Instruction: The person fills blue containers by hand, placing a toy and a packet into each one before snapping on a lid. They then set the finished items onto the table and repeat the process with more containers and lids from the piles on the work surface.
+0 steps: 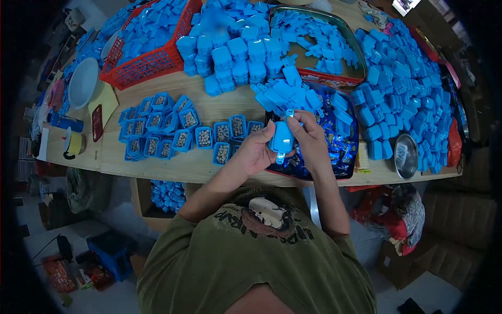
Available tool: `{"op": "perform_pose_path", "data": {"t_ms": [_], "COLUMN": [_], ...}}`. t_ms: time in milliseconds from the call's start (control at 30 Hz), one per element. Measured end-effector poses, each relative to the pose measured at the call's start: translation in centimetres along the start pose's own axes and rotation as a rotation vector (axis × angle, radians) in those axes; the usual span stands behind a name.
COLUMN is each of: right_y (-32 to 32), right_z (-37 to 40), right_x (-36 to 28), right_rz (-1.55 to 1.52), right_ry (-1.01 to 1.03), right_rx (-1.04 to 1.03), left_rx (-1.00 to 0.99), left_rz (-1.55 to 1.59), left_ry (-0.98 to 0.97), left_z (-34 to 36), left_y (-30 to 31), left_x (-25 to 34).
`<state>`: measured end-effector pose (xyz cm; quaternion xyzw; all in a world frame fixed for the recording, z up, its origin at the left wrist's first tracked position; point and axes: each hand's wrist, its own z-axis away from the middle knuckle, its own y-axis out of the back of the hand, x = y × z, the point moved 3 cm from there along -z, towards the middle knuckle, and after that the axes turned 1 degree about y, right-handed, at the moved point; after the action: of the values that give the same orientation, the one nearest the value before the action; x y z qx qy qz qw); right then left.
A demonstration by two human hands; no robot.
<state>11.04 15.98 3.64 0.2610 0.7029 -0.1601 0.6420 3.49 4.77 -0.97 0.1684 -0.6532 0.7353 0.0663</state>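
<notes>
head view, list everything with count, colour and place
table: one, pale wood, middle
held case: one, blue, front middle
filled boxes: many, blue, left of centre
wrapped packets: many, mostly blue, front middle
flat pieces: many, blue, beyond held case
stacked boxes: many, blue, rear middle
basket: one, red, rear left
tin: one, partly red, rear middle
heaped pieces: many, blue, right
bowl: one, silver, right front
basin: one, pale, left
carton: one, brown, under table
other clutter: uncountable, mixed, around edges
shirt: one, green, bottom
left hand: one, bare, on case
right hand: one, bare, on case
</notes>
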Motion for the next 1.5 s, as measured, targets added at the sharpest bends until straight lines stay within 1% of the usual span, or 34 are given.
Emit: {"op": "perform_pose_path", "data": {"t_ms": [33, 100, 233, 300, 333, 433, 500, 533, 600, 633, 700, 733, 800, 933, 1000, 1033, 1100, 1133, 1200, 1233, 1300, 1333, 1367, 1433, 1467, 1500], "right_y": [-0.2, -0.4, -0.3, -0.3, -0.3, -0.8, -1.2, -1.4, -1.5, -1.6, -1.6, -1.6, -1.7, -1.6, -1.4, -1.5, -1.7, -1.6, -1.4, -1.3, -0.9, -0.2, -0.2, -1.5, -2.0, -1.9], "right_z": [0.0, -0.1, 0.1, 0.1, 0.1, 0.5, 0.6, 0.6, 0.7, 0.7, 0.8, 0.8, 1.0, 1.3, 1.3, 1.4, 1.5, 1.5, 1.1, 1.4, 2.4, 2.6, 2.9, 3.5, 3.5, 3.5], "right_x": [0.1, 0.4, 0.2, 0.9, 0.8, 0.4, -0.1, 0.2, 1.0, 1.3, 0.9, 0.8, 0.3, -0.5, -0.7, -0.7, 0.0, 0.7, 1.6, 1.0, -0.1, 1.1, 1.1, 0.6, 0.4, 0.3], "right_rz": [-0.002, -0.219, -0.196, -0.308, -0.307, -0.388, -0.401, -0.402, -0.326, -0.327, 0.034, 0.034, 0.217, 0.267, 0.337, 0.337, 0.335, 0.334, 0.073, 0.072, -0.325, -0.082, -0.083, -0.388, -0.451, -0.45], "right_ry": [-0.002, -0.086, -0.054, -0.071, -0.072, -0.122, -0.138, -0.137, -0.022, -0.022, 0.18, 0.18, 0.265, 0.307, 0.327, 0.328, 0.313, 0.316, 0.187, 0.192, -0.016, -0.019, -0.014, -0.209, -0.168, -0.156], "right_rx": [-0.003, 0.05, 0.031, 0.046, 0.045, 0.057, 0.136, 0.135, 0.168, 0.166, 0.229, 0.229, 0.276, 0.311, 0.317, 0.317, 0.318, 0.32, 0.272, 0.273, 0.345, 0.288, 0.288, 0.046, -0.009, -0.003], "left_rx": [0.003, 0.086, 0.041, 0.085, 0.085, 0.027, 0.072, 0.073, 0.056, 0.057, 0.073, 0.073, 0.113, 0.126, 0.088, 0.087, 0.319, 0.317, 0.313, 0.31, 0.296, 0.262, 0.259, 0.177, 0.166, 0.173], "left_rz": [0.001, 0.001, 0.026, 0.013, 0.014, 0.003, -0.005, -0.006, 0.041, 0.04, 0.105, 0.105, 0.035, -0.002, -0.043, -0.044, -0.36, -0.363, -0.273, -0.276, -0.374, -0.379, -0.382, -0.403, -0.409, -0.418], "left_ry": [-0.002, 0.015, 0.031, 0.009, 0.009, 0.007, -0.001, -0.001, -0.01, -0.011, 0.017, 0.017, 0.041, 0.039, -0.031, -0.032, -0.024, -0.026, -0.158, -0.16, -0.308, -0.358, -0.36, -0.423, -0.423, -0.432], "left_z": [0.1, 0.1, 0.1, 0.0, 0.0, 0.0, 0.0, -0.1, -0.2, -0.2, -0.2, -0.2, -0.2, 0.2, 0.3, 0.2, 0.2, 0.1, -0.2, -0.2, 0.2, 0.1, 0.0, -0.2, -0.4, -0.5], "left_y": [0.0, -0.1, -0.4, -0.8, -0.7, -0.6, -0.6, -0.5, -0.2, -0.2, -0.3, -0.5, -1.0, -2.3, -2.7, -2.6, -1.4, -1.1, -0.9, -1.0, -2.0, -3.2, -3.2, -3.6, -3.6, -3.5], "left_x": [0.0, 0.1, 0.0, -0.1, -0.1, -0.2, -0.3, -0.4, -0.7, -0.8, -1.1, -1.1, -1.1, -1.0, -0.9, -1.0, -1.2, -1.5, -1.7, -1.4, -0.2, 0.5, 0.6, 1.0, 0.9, 0.9]}}
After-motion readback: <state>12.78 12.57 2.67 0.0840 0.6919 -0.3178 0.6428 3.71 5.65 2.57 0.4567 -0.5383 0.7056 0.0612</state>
